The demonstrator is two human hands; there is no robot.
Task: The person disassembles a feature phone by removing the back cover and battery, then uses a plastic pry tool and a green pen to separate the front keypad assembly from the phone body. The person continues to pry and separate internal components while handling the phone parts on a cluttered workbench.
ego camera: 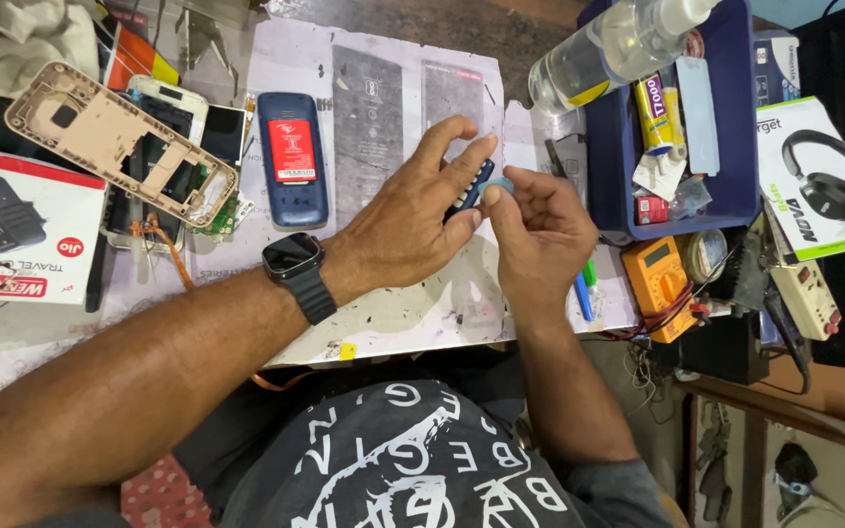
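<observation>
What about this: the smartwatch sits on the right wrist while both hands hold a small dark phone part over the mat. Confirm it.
Not right. The head view shows the smartwatch on the left wrist; both the left hand and right hand do hold the small dark phone part.

Both forearms enter from the lower edge and converge at centre. Left hand [413, 220]: back turned up, index extended forward, remaining fingers curled, thumb pressed inward toward the right hand; a dark watch [295, 262] bands the wrist. Right hand [540, 230]: back turned up, fingers curled, thumb and index pinched together at the tip, touching the left fingertips.
</observation>
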